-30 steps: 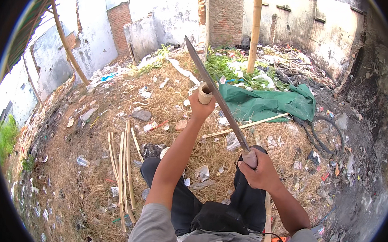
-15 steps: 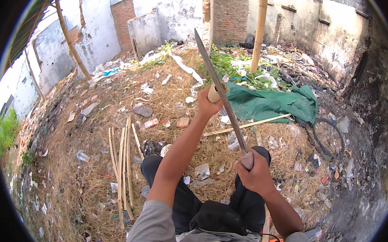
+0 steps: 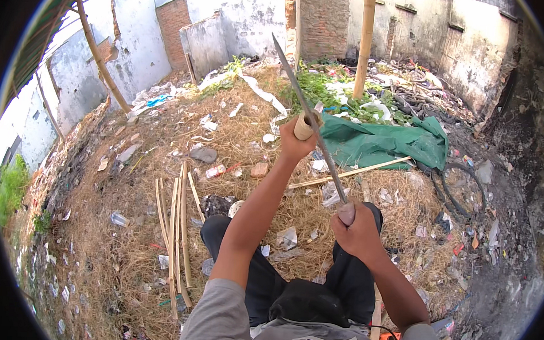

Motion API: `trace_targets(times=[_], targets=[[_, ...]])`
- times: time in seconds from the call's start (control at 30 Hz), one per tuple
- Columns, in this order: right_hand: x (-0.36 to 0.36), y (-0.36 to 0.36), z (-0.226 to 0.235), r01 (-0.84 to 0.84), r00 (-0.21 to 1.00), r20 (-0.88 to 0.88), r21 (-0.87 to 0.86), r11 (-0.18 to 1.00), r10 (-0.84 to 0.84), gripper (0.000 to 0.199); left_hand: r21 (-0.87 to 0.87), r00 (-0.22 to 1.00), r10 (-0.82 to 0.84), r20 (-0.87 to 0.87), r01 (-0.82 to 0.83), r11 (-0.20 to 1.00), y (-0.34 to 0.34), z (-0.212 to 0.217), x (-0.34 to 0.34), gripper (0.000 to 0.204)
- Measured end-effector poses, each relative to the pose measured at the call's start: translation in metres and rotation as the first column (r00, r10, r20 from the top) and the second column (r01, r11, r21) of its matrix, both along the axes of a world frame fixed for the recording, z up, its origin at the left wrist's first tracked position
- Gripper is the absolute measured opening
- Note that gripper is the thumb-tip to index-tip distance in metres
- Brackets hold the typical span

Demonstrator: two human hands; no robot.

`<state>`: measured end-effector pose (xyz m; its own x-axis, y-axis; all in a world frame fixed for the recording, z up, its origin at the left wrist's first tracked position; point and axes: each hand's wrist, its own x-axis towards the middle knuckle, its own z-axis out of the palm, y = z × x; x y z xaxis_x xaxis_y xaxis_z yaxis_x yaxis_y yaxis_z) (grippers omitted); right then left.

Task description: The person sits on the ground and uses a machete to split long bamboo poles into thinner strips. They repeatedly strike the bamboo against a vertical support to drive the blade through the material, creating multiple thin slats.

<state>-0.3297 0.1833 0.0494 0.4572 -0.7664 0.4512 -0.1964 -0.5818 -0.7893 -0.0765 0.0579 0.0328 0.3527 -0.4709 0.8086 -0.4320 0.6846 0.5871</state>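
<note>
My left hand (image 3: 296, 143) is stretched out in front of me, closed around a short piece of bamboo (image 3: 303, 127) whose round cut end faces me. My right hand (image 3: 358, 231), nearer my body above my right knee, grips the handle of a long knife (image 3: 322, 148). The thin blade runs up and to the left from that hand. It crosses the bamboo's end, and its tip (image 3: 274, 39) points toward the far wall. Whether the edge has bitten into the bamboo I cannot tell.
Several split bamboo strips (image 3: 175, 226) lie on the straw to my left. A green tarp (image 3: 381, 142) and a long slat (image 3: 352, 173) lie ahead on the right, behind them an upright bamboo pole (image 3: 366, 39). Litter, a black hose (image 3: 449, 195) and cracked walls surround the yard.
Both hands and the knife sit slightly higher in the view, and the blade tip reaches further up. The grips are the same.
</note>
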Motion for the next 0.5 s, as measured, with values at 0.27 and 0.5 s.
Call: trace_targets(times=[0.27,0.5], targets=[[0.0,-0.006,-0.004,0.014,0.994,-0.107,0.071,0.997,-0.007,0.032,-0.031,0.997,0.072,0.037,-0.071,0.997,0.0,-0.004,-0.002,0.02],[0.008,0.001,-0.027,0.039,0.999,-0.009,0.16,0.986,-0.038,0.034,-0.068,0.984,0.169,0.052,-0.166,0.984,-0.005,-0.003,-0.017,0.017]])
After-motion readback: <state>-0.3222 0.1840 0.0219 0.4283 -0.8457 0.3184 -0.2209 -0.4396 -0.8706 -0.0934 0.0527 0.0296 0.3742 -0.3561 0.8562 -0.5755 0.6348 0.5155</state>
